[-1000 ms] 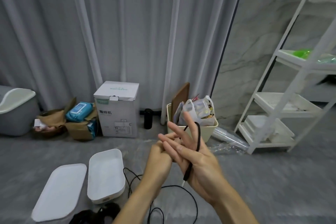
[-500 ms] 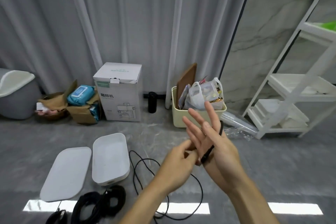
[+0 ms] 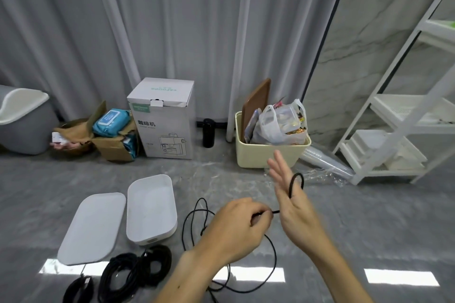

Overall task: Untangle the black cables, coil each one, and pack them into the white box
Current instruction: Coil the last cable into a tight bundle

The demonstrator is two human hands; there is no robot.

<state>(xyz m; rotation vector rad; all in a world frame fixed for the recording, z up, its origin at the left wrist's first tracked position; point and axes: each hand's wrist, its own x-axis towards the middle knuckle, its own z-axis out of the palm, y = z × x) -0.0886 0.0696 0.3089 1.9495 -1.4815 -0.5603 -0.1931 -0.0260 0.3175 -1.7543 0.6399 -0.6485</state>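
Observation:
A thin black cable [image 3: 296, 178] loops over my right hand [image 3: 294, 204], which is held upright with its fingers straight. The cable runs on to my left hand [image 3: 236, 226], which pinches it just left of the right palm. The rest of this cable [image 3: 194, 222] trails in loose loops on the grey floor below. The open white box [image 3: 152, 235] lies on the floor to the left, with nothing visible inside, and its flat white lid [image 3: 93, 226] lies beside it. Coiled black cables [image 3: 138, 270] lie in front of the box.
Along the curtain stand a grey bin [image 3: 22, 125], a cardboard box with wipes [image 3: 113, 128], a white coffee-machine carton [image 3: 163, 118], a black bottle [image 3: 208, 133] and a beige bin [image 3: 261, 155] stuffed with bags. A white shelf rack [image 3: 394, 130] stands at the right, plastic cups [image 3: 325, 160] beside it.
My left hand has drawn back a little from the right palm, and a short stretch of cable now shows between them. The view has tilted down, showing more coiled cables.

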